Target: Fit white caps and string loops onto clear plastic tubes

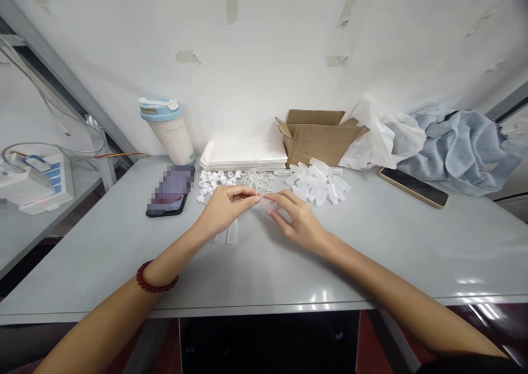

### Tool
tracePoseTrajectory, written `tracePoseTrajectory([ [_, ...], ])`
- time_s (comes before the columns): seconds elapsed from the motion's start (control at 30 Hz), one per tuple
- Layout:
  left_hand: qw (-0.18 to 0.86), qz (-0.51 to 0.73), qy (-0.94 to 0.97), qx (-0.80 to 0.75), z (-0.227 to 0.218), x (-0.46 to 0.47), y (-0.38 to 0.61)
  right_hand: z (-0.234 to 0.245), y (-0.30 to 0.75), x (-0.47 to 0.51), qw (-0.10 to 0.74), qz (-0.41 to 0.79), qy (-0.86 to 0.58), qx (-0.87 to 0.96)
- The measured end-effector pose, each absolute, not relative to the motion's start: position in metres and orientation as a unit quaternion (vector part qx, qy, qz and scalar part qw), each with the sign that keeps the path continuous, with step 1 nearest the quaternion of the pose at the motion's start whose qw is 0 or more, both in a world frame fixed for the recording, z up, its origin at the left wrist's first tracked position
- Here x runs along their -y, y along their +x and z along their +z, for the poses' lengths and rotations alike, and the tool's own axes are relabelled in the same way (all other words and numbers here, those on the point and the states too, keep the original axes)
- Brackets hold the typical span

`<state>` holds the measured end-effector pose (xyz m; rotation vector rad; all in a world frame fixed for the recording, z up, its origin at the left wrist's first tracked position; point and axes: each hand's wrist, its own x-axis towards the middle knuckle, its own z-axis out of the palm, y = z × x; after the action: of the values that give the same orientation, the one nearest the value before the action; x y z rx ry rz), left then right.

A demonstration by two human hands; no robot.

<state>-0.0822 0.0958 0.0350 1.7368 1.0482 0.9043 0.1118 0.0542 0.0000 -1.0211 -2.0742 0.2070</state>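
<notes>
My left hand [229, 209], with a dark red bead bracelet [155, 278] on the wrist, pinches thumb and forefinger together on something too small to make out. Facing it, my right hand [299, 217] curls its thumb and fingers around a faint see-through piece, mostly hidden by the fingers. The fingertips of both hands almost meet. Beneath my left hand lie two flat translucent plastic pieces [232, 232]. Small white caps [208, 181] are heaped behind that hand, beside a tangle of thin white strips [258, 179]. A pile of translucent plastic pieces [317, 184] sits behind my right hand.
Along the wall stand a blue-lidded cup [169, 132], a stack of white trays [245, 155], an open cardboard box [315, 143], a white plastic bag [381, 137] and a crumpled blue cloth [470, 148]. One phone [171, 191] lies at left, another phone [414, 187] at right.
</notes>
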Motion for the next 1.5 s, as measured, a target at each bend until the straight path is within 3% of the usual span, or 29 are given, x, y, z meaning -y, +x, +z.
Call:
tracePoseTrajectory([
  [0.3,0.545,0.338,0.655,-0.4,0.03,-0.099,-0.084,-0.001,0.11,-0.053,0.431,0.076,-0.404,0.803],
  [0.93,0.428,0.288,0.764,-0.389,0.041,-0.096,-0.083,0.005,0.106,-0.05,0.439,0.203,-0.406,0.775],
  [1.03,0.376,0.305,0.769,-0.419,0.037,-0.094,-0.082,0.006,0.105,-0.049,0.433,0.262,-0.441,0.741],
  [1.17,0.229,0.367,0.786,-0.442,0.033,-0.089,-0.082,0.007,0.104,-0.049,0.438,0.359,-0.48,0.67],
  [1.33,0.061,0.384,0.881,-0.27,0.029,-0.088,-0.084,0.006,0.102,-0.051,0.463,0.412,-0.506,0.6],
  [1.5,0.007,0.317,0.924,-0.213,0.021,-0.086,-0.081,0.004,0.097,-0.05,0.477,0.482,-0.483,0.553],
])
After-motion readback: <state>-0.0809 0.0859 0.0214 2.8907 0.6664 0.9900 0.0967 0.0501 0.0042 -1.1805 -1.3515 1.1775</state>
